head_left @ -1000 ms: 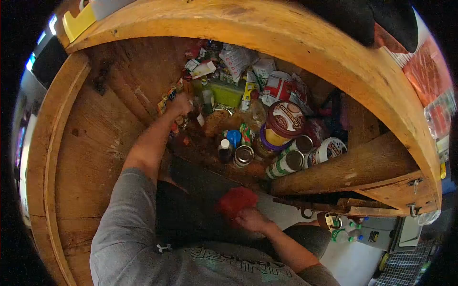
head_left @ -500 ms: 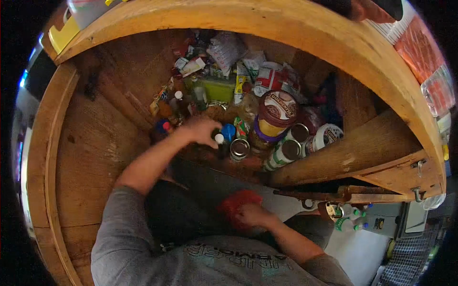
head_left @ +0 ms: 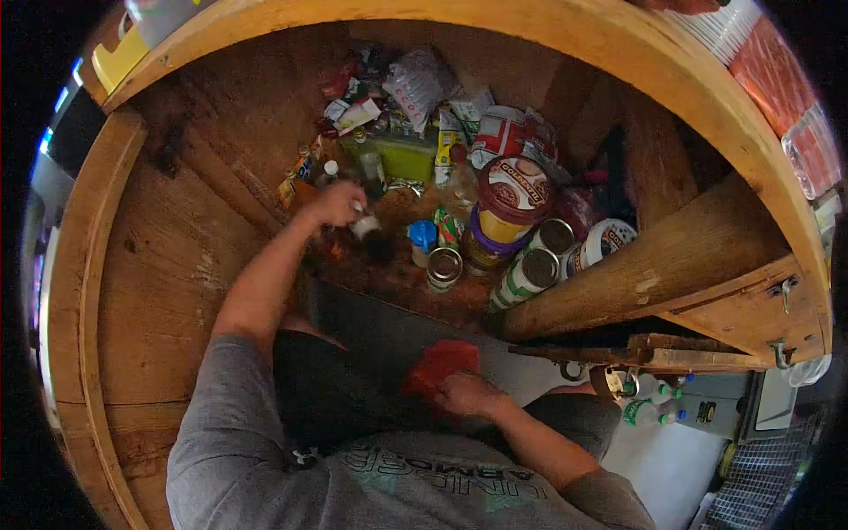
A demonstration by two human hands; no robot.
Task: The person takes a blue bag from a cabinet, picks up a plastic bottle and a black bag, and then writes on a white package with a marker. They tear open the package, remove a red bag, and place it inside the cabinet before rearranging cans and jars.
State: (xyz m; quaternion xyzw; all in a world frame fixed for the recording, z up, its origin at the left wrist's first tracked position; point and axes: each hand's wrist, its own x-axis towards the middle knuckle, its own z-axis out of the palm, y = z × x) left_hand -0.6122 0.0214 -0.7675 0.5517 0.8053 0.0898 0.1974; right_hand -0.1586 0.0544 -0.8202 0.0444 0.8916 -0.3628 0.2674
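Inside the wooden cabinet, my left hand is closed around the top of a small bottle, which hangs tilted and is blurred by motion. A white-capped bottle and a clear glass bottle stand just behind that hand. In my lap, my right hand grips a red cloth. To the right of the left hand are a blue-lidded container and a jar with a metal lid.
A Goldenred-type round tub sits on a purple-rimmed container. Cans stand beside it. Behind are a green box and plastic packets. The wooden cabinet edge arches overhead.
My left hand has moved left and back, lifting the white-capped bottle away from beside the blue-lidded container. My right hand stays on the red cloth.
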